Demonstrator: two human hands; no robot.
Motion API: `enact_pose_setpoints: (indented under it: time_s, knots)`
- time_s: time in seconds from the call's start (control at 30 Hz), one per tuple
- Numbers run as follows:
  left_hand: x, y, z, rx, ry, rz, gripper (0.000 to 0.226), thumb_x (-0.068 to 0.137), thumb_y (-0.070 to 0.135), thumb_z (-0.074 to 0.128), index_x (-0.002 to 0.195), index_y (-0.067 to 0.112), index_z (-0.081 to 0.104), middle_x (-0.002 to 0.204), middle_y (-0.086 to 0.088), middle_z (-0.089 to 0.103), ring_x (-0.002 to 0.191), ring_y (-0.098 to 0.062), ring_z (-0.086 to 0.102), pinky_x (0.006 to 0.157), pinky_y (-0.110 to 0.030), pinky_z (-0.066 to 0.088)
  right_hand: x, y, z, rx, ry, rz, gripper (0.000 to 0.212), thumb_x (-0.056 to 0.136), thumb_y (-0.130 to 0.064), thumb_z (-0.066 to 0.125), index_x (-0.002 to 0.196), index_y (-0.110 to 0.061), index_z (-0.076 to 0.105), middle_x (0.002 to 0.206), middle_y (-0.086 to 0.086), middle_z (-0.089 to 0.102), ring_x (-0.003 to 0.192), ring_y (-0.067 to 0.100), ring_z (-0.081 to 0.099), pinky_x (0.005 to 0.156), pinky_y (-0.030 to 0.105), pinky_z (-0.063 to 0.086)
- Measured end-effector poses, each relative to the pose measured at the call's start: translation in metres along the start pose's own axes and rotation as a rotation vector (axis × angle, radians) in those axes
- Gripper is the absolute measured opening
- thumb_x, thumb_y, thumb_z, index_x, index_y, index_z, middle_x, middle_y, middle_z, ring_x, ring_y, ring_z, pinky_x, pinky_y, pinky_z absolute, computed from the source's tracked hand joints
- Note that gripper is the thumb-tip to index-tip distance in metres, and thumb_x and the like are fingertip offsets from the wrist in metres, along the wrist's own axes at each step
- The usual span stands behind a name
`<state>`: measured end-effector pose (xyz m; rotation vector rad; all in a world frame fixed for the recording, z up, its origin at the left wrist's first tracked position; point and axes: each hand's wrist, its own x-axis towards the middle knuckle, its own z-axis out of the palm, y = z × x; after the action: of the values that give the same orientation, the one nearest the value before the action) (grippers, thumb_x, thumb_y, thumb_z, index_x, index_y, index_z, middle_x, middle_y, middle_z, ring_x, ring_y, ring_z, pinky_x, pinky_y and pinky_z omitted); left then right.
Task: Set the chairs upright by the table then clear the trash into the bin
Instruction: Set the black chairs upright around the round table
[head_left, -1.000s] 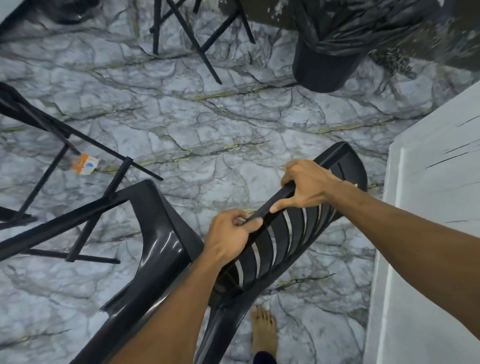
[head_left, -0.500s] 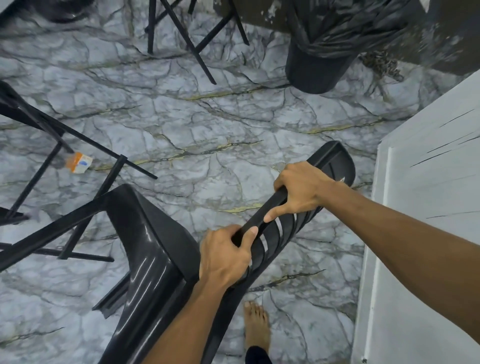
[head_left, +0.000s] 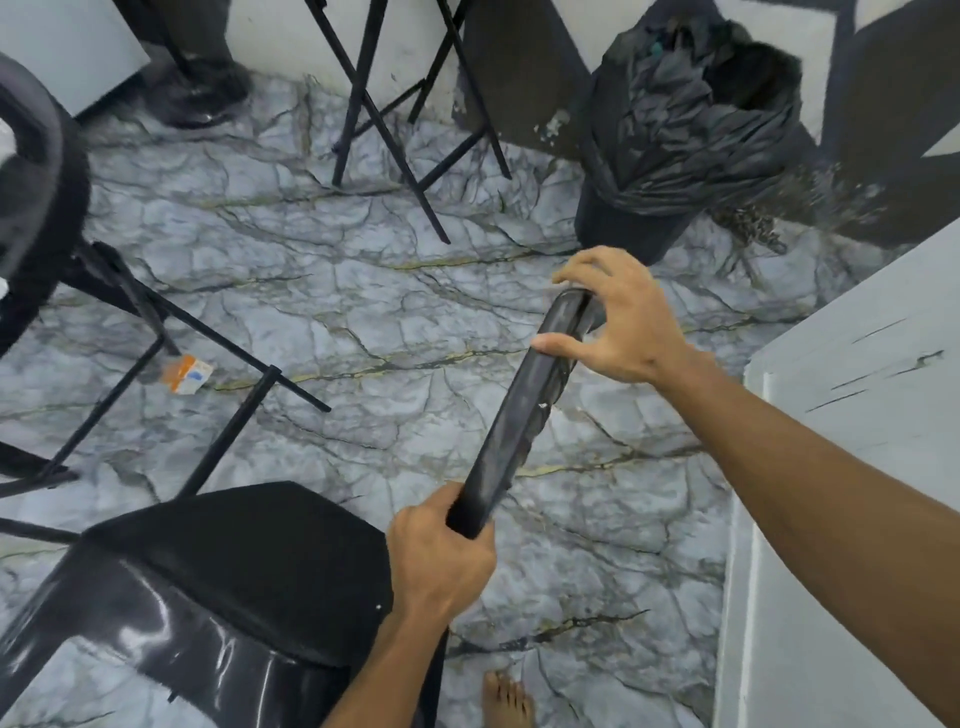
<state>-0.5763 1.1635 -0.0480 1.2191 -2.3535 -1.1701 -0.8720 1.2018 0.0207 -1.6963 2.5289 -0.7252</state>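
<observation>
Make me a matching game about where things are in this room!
Things:
1. bin
2. orange carton
3. chair
4. bare foot

Places:
A. gripped by the left hand
B. at the picture's bottom edge
C. by the far wall
D. on the floor beside thin black legs

Pairs: 1-C, 2-D, 3-A, 4-B

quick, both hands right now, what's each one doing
Left hand: grips the chair backrest at its lower end.
Right hand: open, fingers spread, thumb touching the backrest.

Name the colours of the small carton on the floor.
The carton is orange and white; head view.
</observation>
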Motion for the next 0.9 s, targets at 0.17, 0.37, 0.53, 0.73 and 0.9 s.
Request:
enact_pose_setpoints:
  time_s: [0.17, 0.37, 0.53, 0.73, 0.9]
  knots:
    - [0.000, 0.006, -0.026, 0.069, 0.022, 0.043, 0.016, 0.073, 0.037, 0.075, 0.071, 0.024, 0.065, 0.049, 0.007, 0.056, 0.046, -0.012, 0.055, 0.045, -0.027, 0.046, 0.015, -0.036, 0.010, 0.277, 0.005, 0.176, 0.057, 0.068, -0.059, 0.070, 0.073, -0.003, 0.061, 0.065, 0.015, 0.057, 0.063, 0.029, 0.054, 0.060, 0.046, 0.047]
    - [0.058, 0.091, -0.052, -0.190, -0.013, 0.165, 0.020, 0.086, 0.044, 0.070, 0.088, 0.027, 0.059, 0.063, 0.004, 0.060, 0.056, -0.014, 0.057, 0.049, -0.027, 0.043, 0.020, -0.074, 0.008, 0.350, 0.094, 0.043, 0.043, 0.070, -0.052, 0.073, 0.067, -0.010, 0.061, 0.059, 0.003, 0.057, 0.054, 0.019, 0.052, 0.054, 0.028, 0.041]
    - [0.069, 0.101, -0.059, -0.254, 0.074, 0.128, 0.023, 0.084, 0.022, 0.068, 0.067, 0.019, 0.053, 0.053, -0.002, 0.050, 0.046, -0.018, 0.041, 0.043, -0.035, 0.036, 0.020, -0.094, 0.003, 0.362, 0.071, -0.024, 0.046, 0.074, -0.054, 0.074, 0.072, -0.009, 0.063, 0.064, 0.004, 0.060, 0.059, 0.020, 0.054, 0.057, 0.031, 0.044]
    - [0.065, 0.107, -0.071, -0.196, 0.204, 0.118, 0.023, 0.078, 0.014, 0.070, 0.061, 0.009, 0.055, 0.048, 0.004, 0.044, 0.046, -0.017, 0.038, 0.042, -0.022, 0.032, 0.025, -0.084, -0.012, 0.496, -0.043, -0.002, 0.067, 0.074, -0.070, 0.072, 0.070, -0.004, 0.060, 0.064, 0.014, 0.057, 0.061, 0.030, 0.053, 0.060, 0.049, 0.045]
    - [0.056, 0.128, -0.121, -0.207, 0.376, 0.245, 0.012, 0.074, 0.014, 0.066, 0.068, 0.005, 0.062, 0.052, -0.006, 0.057, 0.047, -0.025, 0.052, 0.048, -0.040, 0.044, 0.055, -0.137, -0.050, 0.536, 0.126, -0.077, 0.071, 0.070, -0.064, 0.076, 0.065, 0.004, 0.057, 0.060, 0.022, 0.053, 0.058, 0.036, 0.048, 0.059, 0.048, 0.041]
